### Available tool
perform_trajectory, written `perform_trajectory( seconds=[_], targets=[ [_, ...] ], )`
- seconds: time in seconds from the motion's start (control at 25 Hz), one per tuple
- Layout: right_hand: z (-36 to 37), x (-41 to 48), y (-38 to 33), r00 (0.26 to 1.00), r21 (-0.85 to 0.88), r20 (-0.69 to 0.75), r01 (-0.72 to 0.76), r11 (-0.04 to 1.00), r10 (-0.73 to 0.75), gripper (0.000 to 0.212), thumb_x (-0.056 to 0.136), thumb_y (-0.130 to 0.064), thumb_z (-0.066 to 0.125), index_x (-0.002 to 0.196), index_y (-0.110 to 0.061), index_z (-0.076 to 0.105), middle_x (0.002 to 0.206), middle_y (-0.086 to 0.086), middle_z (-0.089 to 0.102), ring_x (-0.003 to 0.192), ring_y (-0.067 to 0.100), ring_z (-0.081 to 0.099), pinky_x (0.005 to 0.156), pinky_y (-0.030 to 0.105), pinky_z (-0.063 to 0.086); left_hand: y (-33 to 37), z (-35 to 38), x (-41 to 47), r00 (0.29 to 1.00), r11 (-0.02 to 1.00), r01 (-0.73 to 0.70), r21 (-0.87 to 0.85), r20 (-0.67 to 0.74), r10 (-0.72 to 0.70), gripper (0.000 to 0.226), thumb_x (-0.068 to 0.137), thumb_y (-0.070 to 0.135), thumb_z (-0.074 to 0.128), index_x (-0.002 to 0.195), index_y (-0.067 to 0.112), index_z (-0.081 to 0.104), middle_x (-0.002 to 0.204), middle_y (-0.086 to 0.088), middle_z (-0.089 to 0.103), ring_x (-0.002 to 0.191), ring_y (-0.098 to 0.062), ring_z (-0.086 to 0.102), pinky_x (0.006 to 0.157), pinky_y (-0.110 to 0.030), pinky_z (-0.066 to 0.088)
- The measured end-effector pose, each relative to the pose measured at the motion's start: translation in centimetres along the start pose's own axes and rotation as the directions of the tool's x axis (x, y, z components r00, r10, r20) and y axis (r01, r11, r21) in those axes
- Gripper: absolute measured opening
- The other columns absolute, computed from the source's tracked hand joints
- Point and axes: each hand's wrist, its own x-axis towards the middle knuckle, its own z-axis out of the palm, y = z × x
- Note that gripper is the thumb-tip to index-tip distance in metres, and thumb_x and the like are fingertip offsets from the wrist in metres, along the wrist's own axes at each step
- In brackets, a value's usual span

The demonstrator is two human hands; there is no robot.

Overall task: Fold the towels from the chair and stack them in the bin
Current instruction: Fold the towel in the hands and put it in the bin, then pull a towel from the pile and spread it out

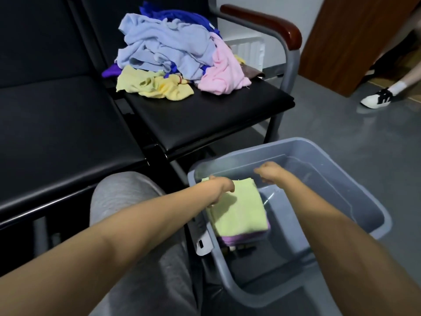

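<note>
A folded light green towel [239,208] lies on a folded purple towel [241,238] inside the grey plastic bin [364,215], against its left wall. My left hand [222,188] bends down over the green towel's far left edge, fingers curled on it. At the towel's far right corner my right hand [271,173] is curled, and its fingertips are hidden. A loose heap of towels [173,53] in light blue, pink, yellow and dark blue sits on the black chair seat [205,115] beyond the bin.
A second black seat [57,133] adjoins on the left. My grey-trousered knee [123,197] is beside the bin. The chair's wooden armrest [264,21] is at the far right. Another person's shoe [378,99] stands on the grey floor by a wooden door [355,37].
</note>
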Motion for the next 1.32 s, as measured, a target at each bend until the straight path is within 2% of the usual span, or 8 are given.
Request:
perform_trajectory(
  seconds=[0.12,0.28,0.36,0.56,0.8,1.04,1.16,1.32],
  targets=[
    [0.0,0.4,-2.6,0.995,0.083,0.033,0.088,0.993,-0.091,0.025,0.094,-0.010,0.045,0.069,-0.011,0.051,0.067,0.007,0.056,0.053,0.015,0.048,0.047,0.020,0.039,0.6,-1.1,1.6,0.982,0.965,-0.154,0.210,-0.076,0.173,0.066,0.094,0.032,0.046,0.149,0.014,0.015,0.150,-0.018,0.027,0.135,-0.037,0.032,0.111,-0.045,0.029],
    [0.7,-0.3,-6.1,0.971,0.098,0.053,0.228,0.969,-0.234,0.040,0.098,-0.025,0.046,0.060,-0.014,0.049,0.051,0.002,0.044,0.043,0.012,0.037,0.040,0.017,0.031,3.7,-2.9,0.9,0.929,0.924,-0.369,-0.105,-0.067,0.363,0.011,0.089,0.010,0.045,0.089,0.006,0.056,0.085,-0.013,0.057,0.076,-0.022,0.057,0.068,-0.026,0.045],
    [1.0,-0.6,-8.1,0.954,0.098,-0.015,0.300,0.949,-0.300,0.046,0.098,-0.028,0.047,0.054,-0.015,0.044,0.049,0.002,0.039,0.045,0.014,0.034,0.042,0.021,0.029,5.1,-5.1,-0.8,0.889,0.865,-0.458,-0.207,-0.078,0.452,0.024,0.091,0.006,0.045,0.069,0.012,0.052,0.066,-0.004,0.049,0.060,-0.014,0.045,0.056,-0.023,0.036],
    [1.7,-1.0,-15.5,0.894,0.148,-0.178,0.437,0.887,-0.411,0.046,0.095,-0.027,0.050,0.051,-0.016,0.044,0.053,0.003,0.039,0.048,0.013,0.033,0.046,0.023,0.026,7.3,-12.3,-2.7,0.834,0.808,-0.551,-0.208,-0.155,0.529,0.025,0.094,0.009,0.044,0.070,0.013,0.052,0.067,-0.002,0.053,0.061,-0.012,0.051,0.058,-0.021,0.040],
    [3.5,1.5,-22.9,0.758,-0.029,-0.225,0.623,0.782,-0.612,0.040,0.100,-0.020,0.042,0.063,-0.010,0.056,0.085,0.019,0.058,0.082,0.020,0.049,0.069,0.030,0.033,9.9,-19.5,-1.4,0.611,0.725,-0.642,0.251,-0.404,0.681,0.027,0.094,0.011,0.045,0.108,-0.006,0.061,0.106,-0.024,0.064,0.100,-0.034,0.060,0.072,-0.033,0.043],
    [6.4,6.1,-26.4,0.839,0.111,-0.242,0.523,0.845,-0.488,0.020,0.094,-0.020,0.048,0.110,-0.011,0.055,0.113,0.014,0.060,0.110,0.031,0.056,0.086,0.030,0.040,9.2,-25.8,5.8,0.651,0.692,-0.264,0.672,-0.405,0.642,0.060,0.090,0.023,0.051,0.145,0.024,0.027,0.153,-0.010,0.019,0.139,-0.032,0.021,0.109,-0.044,0.025],
    [8.5,6.5,-25.2,0.844,-0.154,-0.170,0.486,0.860,-0.508,0.052,0.091,-0.024,0.052,0.139,-0.014,0.034,0.133,0.015,0.051,0.118,0.034,0.052,0.091,0.032,0.041,7.7,-25.7,8.8,0.504,0.615,-0.309,0.725,-0.423,0.753,0.031,0.095,0.029,0.046,0.124,0.020,0.052,0.140,-0.003,0.040,0.137,-0.026,0.021,0.105,-0.037,0.022],
    [8.0,7.6,-25.6,0.794,-0.289,-0.146,0.536,0.793,-0.590,0.083,0.084,-0.033,0.062,0.149,-0.035,0.010,0.148,0.009,0.018,0.131,0.029,0.039,0.096,0.036,0.041,6.8,-24.6,9.6,0.326,0.530,-0.656,0.536,-0.433,0.841,0.012,0.096,0.019,0.047,0.097,0.010,0.056,0.102,-0.006,0.061,0.105,-0.023,0.052,0.088,-0.033,0.032]
  ],
)
